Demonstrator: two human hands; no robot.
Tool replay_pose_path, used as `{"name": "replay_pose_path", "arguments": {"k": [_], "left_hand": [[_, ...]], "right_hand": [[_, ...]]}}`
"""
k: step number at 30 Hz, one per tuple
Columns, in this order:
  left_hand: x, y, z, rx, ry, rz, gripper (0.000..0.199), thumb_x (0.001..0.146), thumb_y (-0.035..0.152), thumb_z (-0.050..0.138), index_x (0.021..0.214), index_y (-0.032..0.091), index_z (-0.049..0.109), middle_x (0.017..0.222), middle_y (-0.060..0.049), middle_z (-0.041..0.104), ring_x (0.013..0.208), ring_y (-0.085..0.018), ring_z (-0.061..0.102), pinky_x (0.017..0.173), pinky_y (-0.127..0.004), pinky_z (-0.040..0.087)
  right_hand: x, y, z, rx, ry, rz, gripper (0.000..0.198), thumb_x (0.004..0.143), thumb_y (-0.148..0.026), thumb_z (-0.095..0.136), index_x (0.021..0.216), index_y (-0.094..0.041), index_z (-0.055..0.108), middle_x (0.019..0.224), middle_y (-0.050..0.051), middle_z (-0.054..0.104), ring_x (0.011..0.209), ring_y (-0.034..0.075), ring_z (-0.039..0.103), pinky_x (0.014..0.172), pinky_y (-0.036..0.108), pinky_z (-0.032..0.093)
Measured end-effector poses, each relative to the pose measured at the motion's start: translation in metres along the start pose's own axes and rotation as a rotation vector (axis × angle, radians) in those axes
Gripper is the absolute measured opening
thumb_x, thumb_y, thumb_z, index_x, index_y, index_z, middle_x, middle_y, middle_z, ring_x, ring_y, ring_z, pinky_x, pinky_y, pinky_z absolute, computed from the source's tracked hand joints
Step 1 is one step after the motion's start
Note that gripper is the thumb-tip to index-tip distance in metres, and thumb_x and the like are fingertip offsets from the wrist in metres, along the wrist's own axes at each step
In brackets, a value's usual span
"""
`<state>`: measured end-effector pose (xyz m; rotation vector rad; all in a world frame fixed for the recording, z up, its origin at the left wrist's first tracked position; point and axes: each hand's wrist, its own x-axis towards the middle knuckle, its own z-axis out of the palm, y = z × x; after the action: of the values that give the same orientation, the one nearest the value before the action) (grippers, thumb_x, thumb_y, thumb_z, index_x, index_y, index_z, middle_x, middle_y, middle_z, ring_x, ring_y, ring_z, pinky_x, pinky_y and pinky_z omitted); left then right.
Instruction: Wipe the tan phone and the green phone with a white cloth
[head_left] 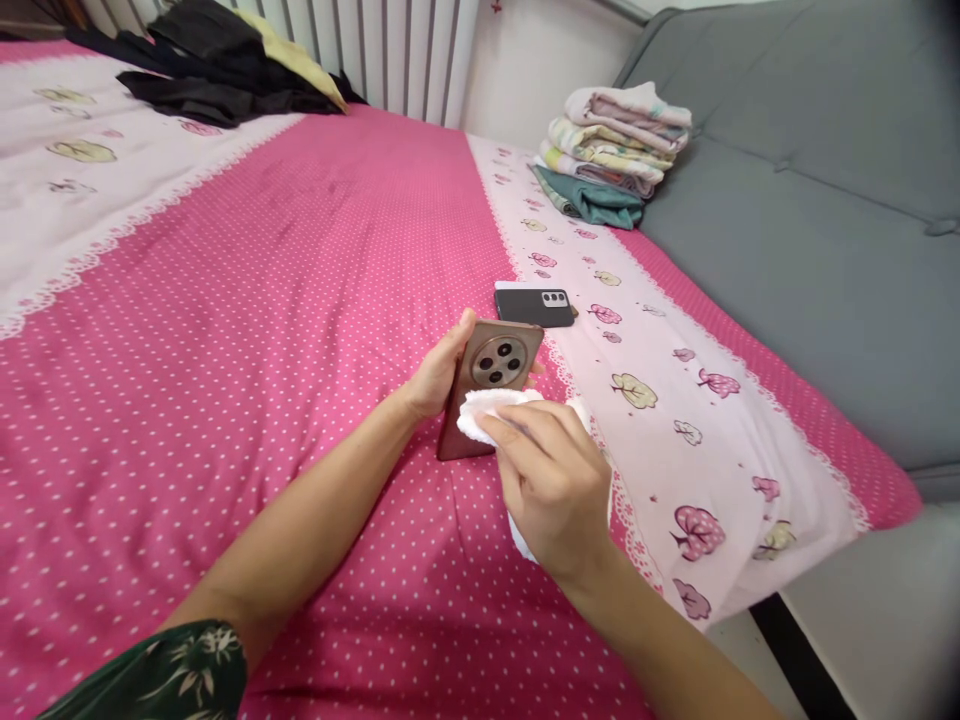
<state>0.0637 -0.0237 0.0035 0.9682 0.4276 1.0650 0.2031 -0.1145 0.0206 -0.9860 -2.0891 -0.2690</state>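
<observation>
My left hand [439, 370] grips a brownish-gold smartphone [466, 440] by its sides, its back with a round camera block facing me. Fingertips of that hand show past the phone's right edge. In my right hand [559, 475] a white cloth [480, 405] is bunched, pressed against or held just over the phone's back below the cameras. Part of the cloth hangs under the palm. Just beyond lies a dark phone [529, 306], camera side up, on the bedspread [360, 300]. Something light-coloured shows along its far edge.
Folded cloths [611, 150] are stacked beside the grey padded headboard [787, 200] at the back right. Dark clothes [217, 70] and a yellow cloth [296, 60] lie at the far left, before a white slatted radiator [390, 55]. The bed's edge drops off at lower right.
</observation>
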Motion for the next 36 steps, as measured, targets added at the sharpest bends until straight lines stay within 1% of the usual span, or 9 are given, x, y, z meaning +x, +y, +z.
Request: {"name": "replay_pose_path", "arguments": {"k": [2, 4, 9, 13, 17, 22, 28, 30, 36], "left_hand": [[0.0, 0.0, 0.0, 0.002, -0.008, 0.007, 0.091, 0.079, 0.083, 0.037, 0.117, 0.006, 0.066, 0.092, -0.018, 0.074, 0.084, -0.027, 0.071, 0.076, -0.035, 0.053], [0.0, 0.0, 0.001, 0.0, -0.013, 0.002, 0.091, 0.079, 0.083, 0.038, 0.116, 0.006, 0.067, 0.092, -0.018, 0.074, 0.082, -0.026, 0.071, 0.074, -0.035, 0.053], [-0.001, 0.001, 0.002, -0.008, -0.029, -0.026, 0.091, 0.078, 0.084, 0.039, 0.115, 0.006, 0.067, 0.098, -0.02, 0.074, 0.082, -0.026, 0.071, 0.075, -0.034, 0.053], [-0.002, 0.0, 0.002, -0.038, -0.023, -0.02, 0.087, 0.078, 0.082, 0.042, 0.113, 0.007, 0.068, 0.095, -0.017, 0.075, 0.081, -0.024, 0.071, 0.078, -0.033, 0.054], [-0.001, -0.001, 0.001, -0.048, -0.027, -0.014, 0.086, 0.079, 0.082, 0.041, 0.112, 0.007, 0.067, 0.095, -0.018, 0.074, 0.083, -0.025, 0.071, 0.079, -0.034, 0.054], [0.0, -0.001, 0.0, -0.034, -0.041, -0.001, 0.089, 0.079, 0.083, 0.037, 0.115, 0.007, 0.066, 0.096, -0.018, 0.074, 0.082, -0.025, 0.071, 0.076, -0.035, 0.054], [-0.001, 0.0, 0.001, 0.034, -0.048, 0.024, 0.091, 0.075, 0.086, 0.042, 0.113, 0.007, 0.067, 0.096, -0.019, 0.074, 0.089, -0.028, 0.07, 0.074, -0.035, 0.053], [-0.001, 0.0, 0.001, 0.039, -0.053, 0.032, 0.09, 0.075, 0.085, 0.042, 0.111, 0.007, 0.068, 0.097, -0.019, 0.074, 0.091, -0.028, 0.07, 0.077, -0.035, 0.053], [0.0, 0.0, -0.001, 0.01, -0.076, 0.022, 0.087, 0.074, 0.085, 0.044, 0.109, 0.009, 0.069, 0.098, -0.018, 0.074, 0.087, -0.027, 0.071, 0.08, -0.037, 0.053]], "right_hand": [[0.002, -0.001, 0.0, -0.012, 0.066, -0.011, 0.029, 0.089, -0.002, 0.052, 0.098, -0.018, 0.075, 0.094, 0.006, 0.074, 0.092, 0.02, 0.063, 0.08, 0.033, 0.054], [0.001, 0.0, 0.003, -0.029, 0.077, -0.013, 0.029, 0.089, -0.003, 0.053, 0.098, -0.019, 0.075, 0.095, 0.006, 0.075, 0.093, 0.021, 0.063, 0.081, 0.033, 0.055], [-0.002, 0.005, 0.011, -0.026, -0.001, -0.002, 0.029, 0.091, -0.004, 0.052, 0.101, -0.019, 0.075, 0.097, 0.005, 0.075, 0.093, 0.02, 0.061, 0.082, 0.033, 0.055], [-0.002, 0.005, 0.013, 0.015, -0.042, -0.001, 0.028, 0.09, -0.004, 0.052, 0.105, -0.015, 0.073, 0.098, 0.008, 0.074, 0.094, 0.02, 0.061, 0.085, 0.032, 0.054], [-0.005, 0.005, 0.014, -0.001, -0.101, 0.013, 0.03, 0.09, -0.004, 0.051, 0.106, -0.017, 0.073, 0.099, 0.006, 0.073, 0.094, 0.02, 0.061, 0.083, 0.032, 0.052], [-0.009, 0.006, 0.014, 0.002, -0.293, 0.032, 0.03, 0.089, -0.003, 0.052, 0.105, -0.017, 0.073, 0.098, 0.005, 0.073, 0.092, 0.02, 0.059, 0.082, 0.032, 0.049], [-0.009, 0.006, 0.017, 0.024, -0.771, 0.004, 0.024, 0.088, -0.007, 0.058, 0.097, -0.023, 0.075, 0.088, 0.002, 0.071, 0.089, 0.021, 0.058, 0.074, 0.033, 0.045], [-0.011, 0.006, 0.019, 0.021, -0.822, -0.013, 0.024, 0.09, -0.009, 0.057, 0.1, -0.023, 0.074, 0.089, 0.002, 0.07, 0.09, 0.021, 0.057, 0.074, 0.033, 0.043], [-0.013, 0.007, 0.02, 0.03, -0.82, -0.006, 0.025, 0.092, -0.01, 0.055, 0.104, -0.022, 0.073, 0.094, 0.002, 0.07, 0.093, 0.02, 0.055, 0.076, 0.034, 0.04]]}}
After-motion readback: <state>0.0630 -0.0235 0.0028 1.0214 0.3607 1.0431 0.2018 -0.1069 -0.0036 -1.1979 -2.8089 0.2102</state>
